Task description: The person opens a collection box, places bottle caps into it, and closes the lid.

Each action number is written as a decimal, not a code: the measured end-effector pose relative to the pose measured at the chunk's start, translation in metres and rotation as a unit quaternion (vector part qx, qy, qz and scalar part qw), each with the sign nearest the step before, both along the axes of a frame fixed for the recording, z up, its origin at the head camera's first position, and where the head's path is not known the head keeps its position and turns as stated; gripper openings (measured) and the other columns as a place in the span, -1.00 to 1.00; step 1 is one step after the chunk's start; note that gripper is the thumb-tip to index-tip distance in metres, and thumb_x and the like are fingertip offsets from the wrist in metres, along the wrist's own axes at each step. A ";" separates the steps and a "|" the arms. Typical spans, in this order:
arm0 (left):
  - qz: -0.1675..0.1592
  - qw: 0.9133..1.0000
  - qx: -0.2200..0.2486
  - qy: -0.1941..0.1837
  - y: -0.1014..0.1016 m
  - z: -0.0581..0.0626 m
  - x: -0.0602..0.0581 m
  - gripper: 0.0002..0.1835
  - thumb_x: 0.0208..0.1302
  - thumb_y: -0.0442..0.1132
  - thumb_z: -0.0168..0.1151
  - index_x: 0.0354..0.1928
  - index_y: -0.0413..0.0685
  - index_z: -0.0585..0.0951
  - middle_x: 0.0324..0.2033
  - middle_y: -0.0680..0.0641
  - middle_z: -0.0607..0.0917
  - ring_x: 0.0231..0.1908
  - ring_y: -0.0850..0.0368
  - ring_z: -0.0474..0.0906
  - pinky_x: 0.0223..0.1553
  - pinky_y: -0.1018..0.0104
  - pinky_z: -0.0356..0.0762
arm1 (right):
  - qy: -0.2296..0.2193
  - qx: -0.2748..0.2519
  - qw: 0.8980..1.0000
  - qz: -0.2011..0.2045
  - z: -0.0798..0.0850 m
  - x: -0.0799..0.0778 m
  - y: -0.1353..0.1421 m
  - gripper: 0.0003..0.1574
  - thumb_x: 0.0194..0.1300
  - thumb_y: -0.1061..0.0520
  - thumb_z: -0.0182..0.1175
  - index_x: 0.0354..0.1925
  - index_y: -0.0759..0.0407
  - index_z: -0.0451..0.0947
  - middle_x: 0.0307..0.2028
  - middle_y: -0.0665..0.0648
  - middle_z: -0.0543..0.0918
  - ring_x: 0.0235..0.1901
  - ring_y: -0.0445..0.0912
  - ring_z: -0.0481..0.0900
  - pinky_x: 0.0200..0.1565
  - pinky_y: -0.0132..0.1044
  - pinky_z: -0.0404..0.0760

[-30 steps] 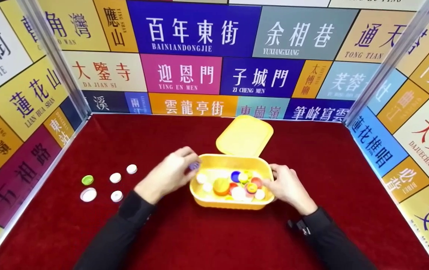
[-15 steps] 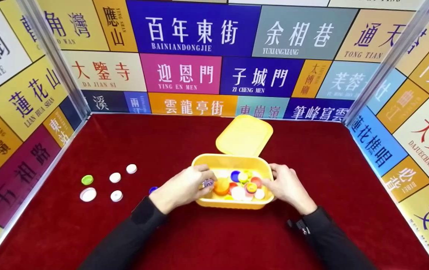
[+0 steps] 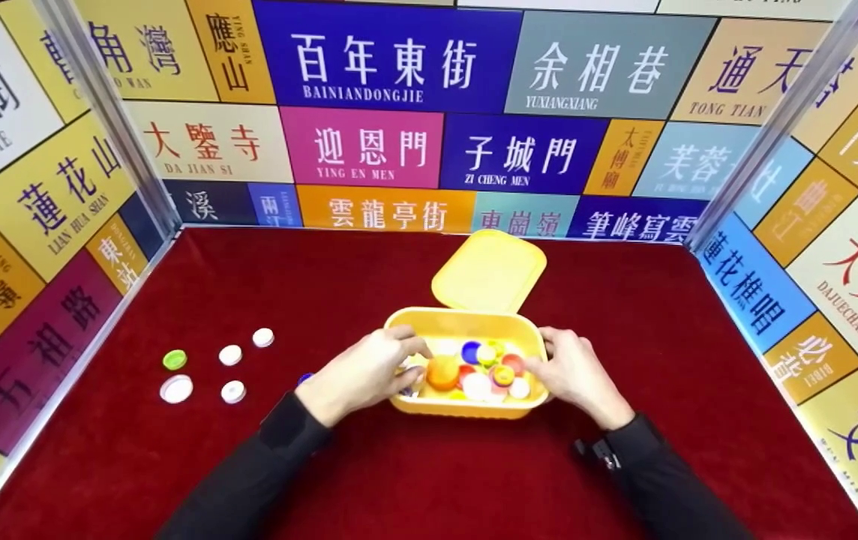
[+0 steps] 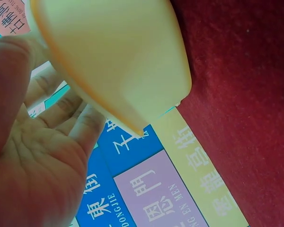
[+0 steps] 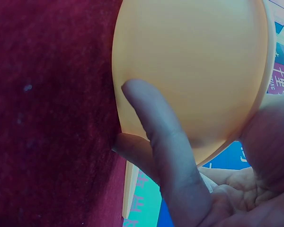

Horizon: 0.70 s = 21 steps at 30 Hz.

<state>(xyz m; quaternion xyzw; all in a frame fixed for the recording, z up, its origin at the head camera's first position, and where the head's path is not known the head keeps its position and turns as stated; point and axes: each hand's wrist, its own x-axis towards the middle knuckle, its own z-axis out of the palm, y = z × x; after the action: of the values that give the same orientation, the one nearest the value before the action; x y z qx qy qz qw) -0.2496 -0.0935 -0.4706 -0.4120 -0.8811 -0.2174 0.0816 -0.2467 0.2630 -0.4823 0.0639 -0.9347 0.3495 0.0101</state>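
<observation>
Here | left grip (image 3: 369,371) half-parted inside box (image 3: 466,408) | right grip (image 3: 580,376) holds it

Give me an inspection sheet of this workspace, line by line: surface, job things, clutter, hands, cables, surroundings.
Surface: dark red cloth-like tabletop.
Job things: yellow rounded plastic box holding mixed round coloured caps; on the left, one round green cap, four round whitish caps and a round blue cap, partly hidden by the left wrist.
Clutter: flat yellow plastic lid behind the box.
Left hand: reaching into the box's left end; whether it pinches a cap is unclear.
Right hand: grips the box's right end.
Cables: nothing seen.
Surroundings: multicoloured lettered wall panels, silver corner posts.
</observation>
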 end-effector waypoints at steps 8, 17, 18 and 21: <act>0.002 1.000 0.002 0.009 -0.003 0.003 -0.002 -0.80 0.61 -0.25 0.50 0.14 -0.13 0.86 0.02 -0.18 0.83 -0.17 0.01 0.79 -0.05 0.18 0.90 | 0.009 -0.005 1.000 0.002 0.000 0.000 0.000 -0.44 0.52 0.08 0.54 0.33 0.35 0.78 -0.01 0.30 0.95 -0.22 0.00 0.91 -0.24 -0.39 0.79; 0.010 1.000 0.012 0.018 -0.008 0.010 -0.004 -0.80 0.60 -0.24 0.52 0.13 -0.14 0.85 0.05 -0.16 0.82 -0.08 -0.02 0.79 0.05 0.14 0.93 | 0.006 -0.003 1.000 -0.003 -0.002 -0.001 -0.001 -0.39 0.48 0.07 0.57 0.36 0.33 0.78 0.00 0.27 0.96 -0.21 0.00 0.92 -0.22 -0.40 0.79; 0.013 1.000 0.012 0.019 -0.010 0.011 -0.005 -0.80 0.60 -0.24 0.52 0.13 -0.14 0.85 0.05 -0.16 0.82 -0.07 -0.03 0.79 0.07 0.14 0.94 | 0.006 -0.003 1.000 -0.004 -0.003 -0.001 0.000 -0.40 0.48 0.07 0.56 0.36 0.33 0.78 0.00 0.27 0.96 -0.22 0.00 0.92 -0.22 -0.40 0.79; 0.022 0.999 0.017 0.022 -0.015 0.015 -0.008 -0.79 0.60 -0.24 0.52 0.14 -0.14 0.85 0.03 -0.18 0.83 -0.07 -0.04 0.80 0.09 0.13 0.94 | 0.007 -0.002 1.000 -0.002 -0.002 -0.001 0.000 -0.41 0.49 0.06 0.56 0.35 0.32 0.78 -0.01 0.27 0.96 -0.22 -0.01 0.92 -0.23 -0.40 0.79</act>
<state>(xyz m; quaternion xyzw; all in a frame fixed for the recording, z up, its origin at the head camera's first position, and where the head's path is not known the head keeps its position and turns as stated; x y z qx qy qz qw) -0.2579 -0.1090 -0.4557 -0.3958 -0.8840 -0.2215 0.1133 -0.2478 0.2630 -0.4845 0.0645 -0.9339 0.3511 0.0177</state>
